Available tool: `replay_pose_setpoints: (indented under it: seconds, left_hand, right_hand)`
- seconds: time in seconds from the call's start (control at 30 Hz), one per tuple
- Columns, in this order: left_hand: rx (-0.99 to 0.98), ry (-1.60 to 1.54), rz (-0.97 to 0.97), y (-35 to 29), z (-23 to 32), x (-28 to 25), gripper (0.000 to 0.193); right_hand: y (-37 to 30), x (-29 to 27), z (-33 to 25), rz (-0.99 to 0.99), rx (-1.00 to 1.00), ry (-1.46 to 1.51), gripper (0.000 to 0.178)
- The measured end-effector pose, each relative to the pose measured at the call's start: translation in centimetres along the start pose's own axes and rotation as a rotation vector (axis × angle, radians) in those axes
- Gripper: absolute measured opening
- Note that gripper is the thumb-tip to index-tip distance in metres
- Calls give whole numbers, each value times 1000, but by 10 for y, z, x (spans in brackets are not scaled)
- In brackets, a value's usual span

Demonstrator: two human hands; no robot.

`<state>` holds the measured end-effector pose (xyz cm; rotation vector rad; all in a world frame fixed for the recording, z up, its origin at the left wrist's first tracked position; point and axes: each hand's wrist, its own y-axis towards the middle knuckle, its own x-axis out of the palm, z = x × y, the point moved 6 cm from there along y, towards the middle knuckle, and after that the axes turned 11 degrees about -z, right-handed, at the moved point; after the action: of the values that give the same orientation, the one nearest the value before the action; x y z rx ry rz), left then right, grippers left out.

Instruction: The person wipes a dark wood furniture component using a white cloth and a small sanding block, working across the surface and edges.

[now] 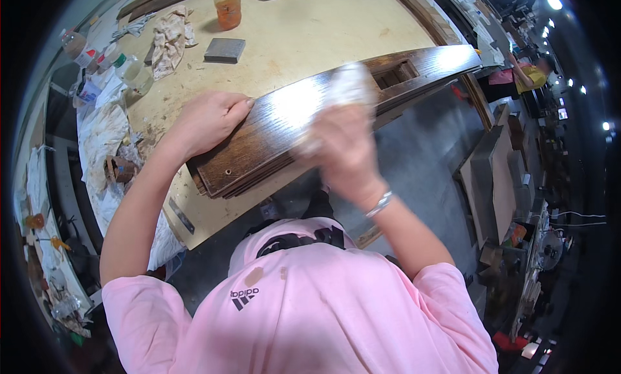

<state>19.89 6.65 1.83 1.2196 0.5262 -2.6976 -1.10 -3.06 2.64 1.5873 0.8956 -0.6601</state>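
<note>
A long dark-brown wooden board (pixel 242 155) with a glossy grain lies slantwise across the table, on top of several like boards. A rectangular slot (pixel 396 75) is cut near its far end, and a small round hole (pixel 228 172) shows at the near end. My left hand (pixel 210 120) grips the board's far edge, thumb along the top. My right hand (pixel 346 144), smeared by motion, presses a white cloth (pixel 352 86) against the board's surface just left of the slot.
On the pale tabletop (pixel 310 28) stand a grey block (pixel 224 50), a jar of orange liquid (pixel 228 8) and a crumpled stained rag (pixel 171 41). Plastic bottles (pixel 132 73) crowd the left edge. A flat metal strip (pixel 181 215) lies at the near corner. Another person (pixel 527 76) is far right.
</note>
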Motion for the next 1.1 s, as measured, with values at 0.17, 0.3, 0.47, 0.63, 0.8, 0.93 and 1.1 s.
replay_pose_setpoints:
  seconds: [0.17, 0.3, 0.47, 0.63, 0.8, 0.93, 1.1]
  left_hand:
    - [27, 64, -10, 5, 10, -1, 32]
    - [86, 119, 28, 3, 13, -1, 35]
    - [108, 103, 54, 2, 11, -1, 32]
    - [111, 103, 68, 3, 17, -1, 31]
    - [130, 140, 81, 2, 16, 1, 31]
    - [91, 99, 88, -4, 17, -2, 30]
    - [96, 129, 54, -1, 26, -1, 29]
  right_hand:
    - [-38, -91, 131, 177, 597, -172, 14]
    - [41, -21, -22, 203, 32, 136, 22]
    - [19, 15, -9, 78, 72, 167, 22]
    - [-48, -89, 182, 228, 727, -300, 7]
    - [19, -59, 76, 200, 267, -26, 18]
    - [20, -14, 56, 103, 228, 184, 23]
    - [-38, -108, 234, 207, 641, -449, 18]
